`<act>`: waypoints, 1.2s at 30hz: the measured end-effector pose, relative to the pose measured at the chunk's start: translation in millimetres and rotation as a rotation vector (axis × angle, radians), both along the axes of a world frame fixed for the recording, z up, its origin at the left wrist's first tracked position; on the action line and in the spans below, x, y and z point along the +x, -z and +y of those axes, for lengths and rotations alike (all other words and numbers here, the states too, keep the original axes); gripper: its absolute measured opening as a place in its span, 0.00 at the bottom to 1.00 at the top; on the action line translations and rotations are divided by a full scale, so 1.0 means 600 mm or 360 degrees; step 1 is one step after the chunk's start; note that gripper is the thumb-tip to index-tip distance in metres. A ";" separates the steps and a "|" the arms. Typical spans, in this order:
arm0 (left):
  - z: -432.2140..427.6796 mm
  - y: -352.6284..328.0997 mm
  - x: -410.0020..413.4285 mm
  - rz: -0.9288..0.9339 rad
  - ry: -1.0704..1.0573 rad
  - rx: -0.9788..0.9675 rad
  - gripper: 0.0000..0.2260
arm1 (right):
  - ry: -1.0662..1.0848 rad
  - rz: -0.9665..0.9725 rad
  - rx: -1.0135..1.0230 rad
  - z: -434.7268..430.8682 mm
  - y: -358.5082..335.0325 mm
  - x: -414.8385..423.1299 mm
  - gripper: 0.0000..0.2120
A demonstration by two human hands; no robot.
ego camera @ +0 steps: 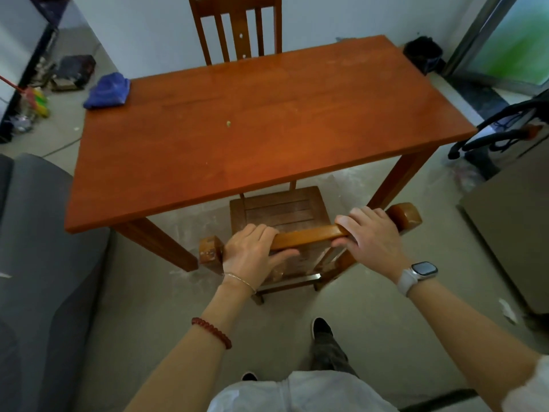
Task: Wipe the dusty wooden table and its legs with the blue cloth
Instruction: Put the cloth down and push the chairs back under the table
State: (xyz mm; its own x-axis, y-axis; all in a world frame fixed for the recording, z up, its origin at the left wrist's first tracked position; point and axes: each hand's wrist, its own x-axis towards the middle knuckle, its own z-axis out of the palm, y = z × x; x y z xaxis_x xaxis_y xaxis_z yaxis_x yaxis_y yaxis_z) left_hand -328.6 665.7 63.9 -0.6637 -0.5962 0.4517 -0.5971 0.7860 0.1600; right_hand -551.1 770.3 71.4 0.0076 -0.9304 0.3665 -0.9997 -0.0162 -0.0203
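Nearest, the left grip (252,252) and the right grip (372,237) are each curling around the top rail of a wooden chair (282,212), which is standing partly under the counter (297,114)'s near edge. The blue cloth (108,90) is lying bunched on the counter's far left corner, well apart from both. A second chair (237,28) is standing at the far edge.

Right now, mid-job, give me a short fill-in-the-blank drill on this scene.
1. The blue cloth lies on the wooden table's far ____ corner.
2. The left hand and right hand both grip the top rail of the near ____.
3. The smartwatch sits on the ____ wrist.
Missing words: left; chair; right.
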 end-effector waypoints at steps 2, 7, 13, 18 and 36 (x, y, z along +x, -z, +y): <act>-0.008 0.000 -0.037 0.0019 -0.0037 0.0013 0.24 | -0.0053 -0.0010 -0.0002 -0.020 -0.001 -0.042 0.19; -0.048 0.001 -0.098 0.0028 -0.0130 0.0020 0.25 | -0.0116 -0.0058 0.0000 -0.073 0.000 -0.111 0.19; -0.093 -0.002 -0.119 0.0013 -0.0188 -0.0010 0.30 | -0.0198 -0.0079 -0.0025 -0.129 0.001 -0.136 0.21; -0.117 -0.004 -0.115 -0.0027 -0.0142 -0.0004 0.30 | -0.0191 -0.0072 -0.0033 -0.150 0.002 -0.130 0.20; -0.176 -0.013 -0.127 -0.0135 -0.0165 -0.0035 0.26 | -0.0206 -0.0047 0.0031 -0.212 0.000 -0.142 0.22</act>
State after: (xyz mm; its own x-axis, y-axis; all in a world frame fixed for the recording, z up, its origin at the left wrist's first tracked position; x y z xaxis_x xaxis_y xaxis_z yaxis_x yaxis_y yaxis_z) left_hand -404.9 559.9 71.4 -0.6356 -0.6539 0.4104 -0.6858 0.7223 0.0889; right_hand -636.1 642.8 71.7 0.1175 -0.9293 0.3502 -0.9882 -0.1442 -0.0511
